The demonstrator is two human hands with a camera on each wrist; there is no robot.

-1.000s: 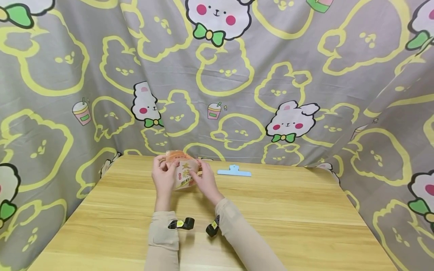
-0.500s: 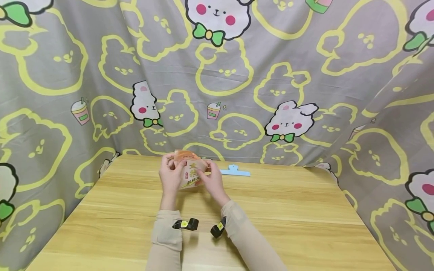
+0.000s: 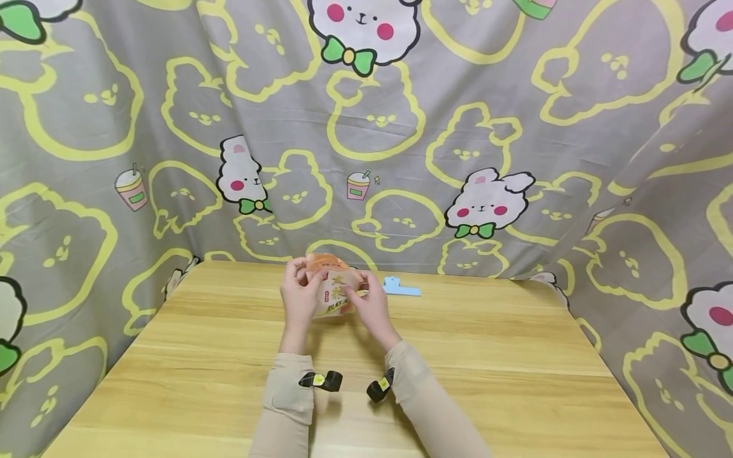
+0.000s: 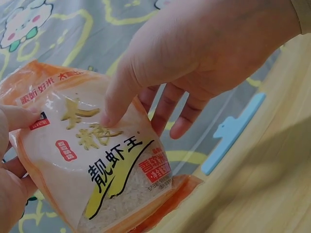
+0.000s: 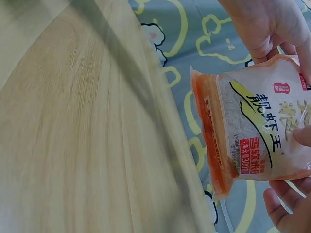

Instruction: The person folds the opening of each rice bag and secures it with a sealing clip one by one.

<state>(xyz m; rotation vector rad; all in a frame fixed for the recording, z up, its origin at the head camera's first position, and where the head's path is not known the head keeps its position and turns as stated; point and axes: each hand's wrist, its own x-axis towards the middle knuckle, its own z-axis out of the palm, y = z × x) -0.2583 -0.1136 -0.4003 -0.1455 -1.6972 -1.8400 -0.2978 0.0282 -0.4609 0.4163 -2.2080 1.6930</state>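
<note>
Both hands hold a small clear-and-orange bag of rice [image 3: 338, 294] up over the table's far side. Gold and black lettering covers its front, and white grains show through the lower window in the left wrist view. My left hand [image 3: 300, 298] grips the bag's left side, thumb on the front near a small red label. On the other side, my right hand [image 3: 373, 305] holds the bag with its thumb [image 4: 114, 104] on the gold lettering and its fingers behind the edge. A light blue clip [image 3: 402, 288] with a long flat bar lies just beyond the right hand, partly covered by it.
The wooden table [image 3: 492, 356] ends at a grey curtain [image 3: 389, 146] with yellow outlines and rabbit prints, which hangs behind and at both sides. A black wrist camera [image 3: 322, 380] sits on the left sleeve, another black camera [image 3: 380, 385] on the right.
Both hands have shifted to the right with the bag of rice, keeping the same hold. The right hand now covers part of the blue clip, which stays in place.
</note>
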